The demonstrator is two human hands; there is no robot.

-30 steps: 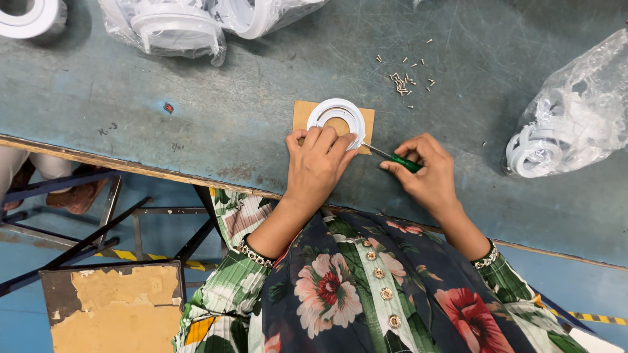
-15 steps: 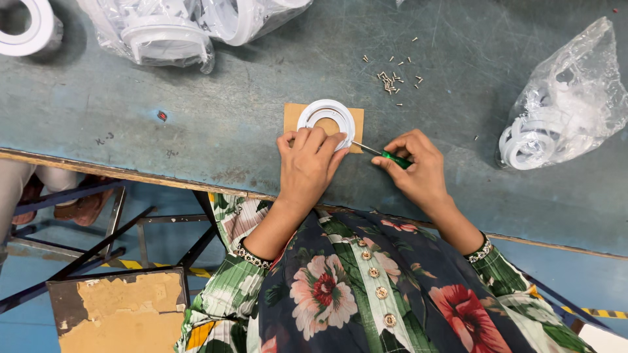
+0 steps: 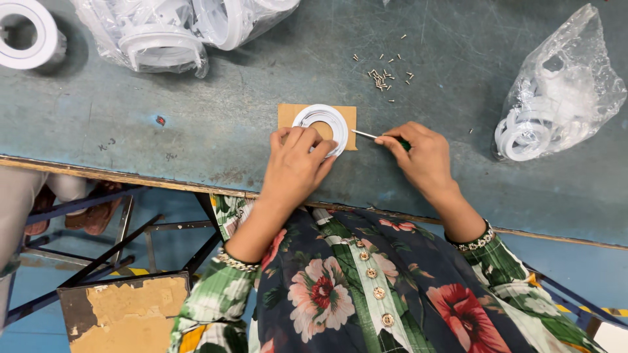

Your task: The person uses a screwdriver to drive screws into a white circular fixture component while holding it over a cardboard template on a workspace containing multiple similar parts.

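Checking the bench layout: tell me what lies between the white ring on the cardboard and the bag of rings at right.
The head view shows the right hand holding a green-handled screwdriver; beyond it, bare tabletop.

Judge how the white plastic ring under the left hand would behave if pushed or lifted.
The white ring looks like thin moulded plastic, so probably stiff and light. Lying flat on the cardboard square, it seems unlikely to roll, though it could slide; the left hand presses on it, perhaps for that reason.

We see the scene evenly and brightly lit from above, with only soft, short shadows under the left hand (image 3: 296,165) and right hand (image 3: 420,157) on the grey-green worktable (image 3: 196,124). We catch white glare on the clear plastic bags (image 3: 562,91) of rings. Focus is sharp across the tabletop, with slight wide-angle bending toward the edges.
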